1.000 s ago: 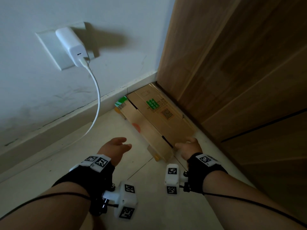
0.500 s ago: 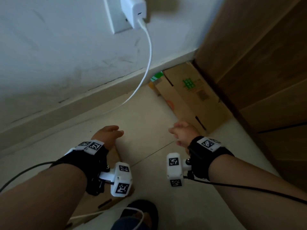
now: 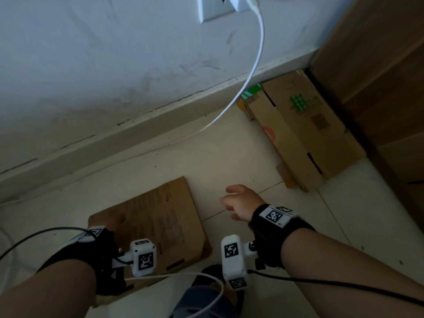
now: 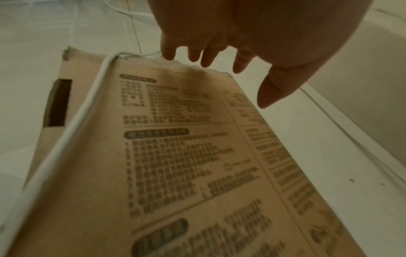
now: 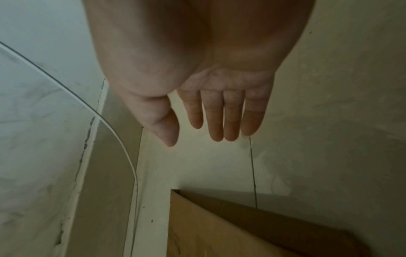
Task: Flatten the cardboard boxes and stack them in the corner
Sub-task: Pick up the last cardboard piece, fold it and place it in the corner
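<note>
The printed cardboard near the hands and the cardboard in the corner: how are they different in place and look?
The printed cardboard lies in the open floor below the left hand, while the corner cardboard sits pushed against the baseboard and the wooden panel. The printed cardboard carries dense dark text and a white cable runs across it; the corner cardboard shows a green mark and lies over more pieces. Both are brown and lie flat.

Pale tiled floor (image 3: pixel 229 157): flattened boxes (image 3: pixel 305 129), printed cardboard (image 3: pixel 160 216), seemingly flat.

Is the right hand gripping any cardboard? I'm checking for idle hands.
No, the right hand hangs open above the floor, fingers straight, touching nothing.
</note>
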The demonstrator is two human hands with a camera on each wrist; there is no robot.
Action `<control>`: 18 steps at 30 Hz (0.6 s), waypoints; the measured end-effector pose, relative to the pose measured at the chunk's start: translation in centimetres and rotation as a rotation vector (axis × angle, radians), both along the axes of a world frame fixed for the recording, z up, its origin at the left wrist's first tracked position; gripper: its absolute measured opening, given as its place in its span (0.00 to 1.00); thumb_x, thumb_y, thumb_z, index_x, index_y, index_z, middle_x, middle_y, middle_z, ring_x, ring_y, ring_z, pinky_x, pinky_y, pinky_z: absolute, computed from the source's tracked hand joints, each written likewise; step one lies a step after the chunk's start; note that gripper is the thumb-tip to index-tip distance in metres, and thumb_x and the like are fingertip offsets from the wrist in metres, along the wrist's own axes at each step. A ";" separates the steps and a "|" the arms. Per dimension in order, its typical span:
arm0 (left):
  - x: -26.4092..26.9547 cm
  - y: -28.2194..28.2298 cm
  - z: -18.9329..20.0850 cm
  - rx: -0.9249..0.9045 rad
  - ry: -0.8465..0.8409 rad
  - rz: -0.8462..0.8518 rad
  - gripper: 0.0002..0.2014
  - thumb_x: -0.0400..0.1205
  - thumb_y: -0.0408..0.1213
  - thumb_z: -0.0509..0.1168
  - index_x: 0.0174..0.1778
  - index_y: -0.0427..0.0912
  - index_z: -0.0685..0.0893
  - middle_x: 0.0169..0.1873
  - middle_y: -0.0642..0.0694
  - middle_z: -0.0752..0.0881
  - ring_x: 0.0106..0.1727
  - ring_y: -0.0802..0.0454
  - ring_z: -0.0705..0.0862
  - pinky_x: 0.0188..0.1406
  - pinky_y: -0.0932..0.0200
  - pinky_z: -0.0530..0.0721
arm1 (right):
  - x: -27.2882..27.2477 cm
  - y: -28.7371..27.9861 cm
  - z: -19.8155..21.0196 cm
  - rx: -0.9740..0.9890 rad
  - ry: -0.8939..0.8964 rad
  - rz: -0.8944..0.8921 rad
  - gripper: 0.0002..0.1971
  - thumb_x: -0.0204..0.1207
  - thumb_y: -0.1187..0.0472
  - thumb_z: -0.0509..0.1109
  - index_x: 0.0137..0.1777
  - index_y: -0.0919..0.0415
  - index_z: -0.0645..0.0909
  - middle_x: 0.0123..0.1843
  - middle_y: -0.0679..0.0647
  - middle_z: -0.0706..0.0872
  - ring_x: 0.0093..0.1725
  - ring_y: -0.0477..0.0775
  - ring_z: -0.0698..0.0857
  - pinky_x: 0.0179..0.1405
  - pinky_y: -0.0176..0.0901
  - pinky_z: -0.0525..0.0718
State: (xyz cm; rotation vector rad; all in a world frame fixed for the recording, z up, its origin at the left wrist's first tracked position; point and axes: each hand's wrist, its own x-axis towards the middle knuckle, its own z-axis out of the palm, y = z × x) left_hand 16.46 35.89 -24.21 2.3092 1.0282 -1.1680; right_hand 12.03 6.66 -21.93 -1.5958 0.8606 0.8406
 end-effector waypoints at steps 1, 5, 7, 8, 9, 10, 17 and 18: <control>-0.2 0.0 0.1 -0.040 0.008 0.103 0.08 0.85 0.30 0.56 0.50 0.41 0.81 0.67 0.36 0.78 0.65 0.44 0.80 0.45 0.56 0.76 | 0.0 0.2 0.0 0.005 0.005 0.012 0.28 0.72 0.55 0.71 0.73 0.55 0.73 0.68 0.59 0.81 0.64 0.58 0.82 0.66 0.56 0.82; -1.0 1.3 -0.3 -0.074 -0.162 0.250 0.13 0.84 0.26 0.57 0.35 0.43 0.67 0.35 0.47 0.69 0.37 0.56 0.70 0.31 0.58 0.72 | 0.0 0.6 0.0 0.029 0.029 0.027 0.27 0.74 0.57 0.70 0.74 0.56 0.73 0.65 0.59 0.83 0.62 0.57 0.83 0.65 0.54 0.84; -1.7 1.7 0.4 -0.093 -0.133 0.325 0.07 0.83 0.26 0.57 0.48 0.40 0.65 0.41 0.45 0.70 0.38 0.53 0.68 0.16 0.65 0.74 | 0.0 0.3 0.0 0.031 0.038 0.021 0.27 0.74 0.58 0.70 0.74 0.56 0.73 0.61 0.60 0.84 0.63 0.58 0.84 0.65 0.53 0.84; -1.8 1.7 0.5 -0.118 -0.126 0.350 0.06 0.83 0.26 0.57 0.53 0.38 0.67 0.50 0.41 0.73 0.46 0.50 0.69 0.13 0.68 0.73 | 0.0 0.2 0.1 0.029 0.041 0.012 0.26 0.75 0.58 0.69 0.74 0.56 0.73 0.60 0.60 0.84 0.63 0.58 0.84 0.65 0.52 0.84; -1.8 1.8 0.4 -0.139 -0.115 0.360 0.10 0.83 0.28 0.58 0.60 0.36 0.70 0.60 0.39 0.75 0.53 0.49 0.68 0.17 0.65 0.74 | 0.0 0.0 0.1 0.027 0.044 0.004 0.26 0.75 0.58 0.69 0.74 0.56 0.72 0.60 0.61 0.84 0.63 0.58 0.84 0.65 0.52 0.83; -1.6 1.8 0.0 -0.134 -0.101 0.348 0.17 0.83 0.30 0.58 0.69 0.32 0.71 0.70 0.35 0.73 0.57 0.47 0.69 0.23 0.60 0.73 | 0.0 -0.2 0.2 0.025 0.046 0.003 0.26 0.76 0.59 0.68 0.75 0.55 0.72 0.61 0.61 0.84 0.64 0.59 0.84 0.65 0.52 0.83; 1.0 -2.7 -0.6 -0.183 -0.110 0.293 0.25 0.83 0.38 0.60 0.74 0.28 0.71 0.75 0.28 0.72 0.75 0.31 0.72 0.50 0.47 0.77 | -0.2 -1.3 -0.4 0.006 0.034 0.045 0.31 0.75 0.53 0.70 0.78 0.58 0.68 0.74 0.58 0.78 0.70 0.58 0.78 0.71 0.55 0.78; 1.2 -3.5 -0.6 -0.194 -0.112 0.289 0.25 0.84 0.38 0.59 0.75 0.30 0.70 0.75 0.29 0.71 0.75 0.32 0.72 0.59 0.45 0.77 | -0.2 -1.7 -0.4 -0.012 0.030 0.037 0.32 0.75 0.53 0.70 0.78 0.59 0.68 0.75 0.59 0.77 0.71 0.59 0.78 0.72 0.56 0.77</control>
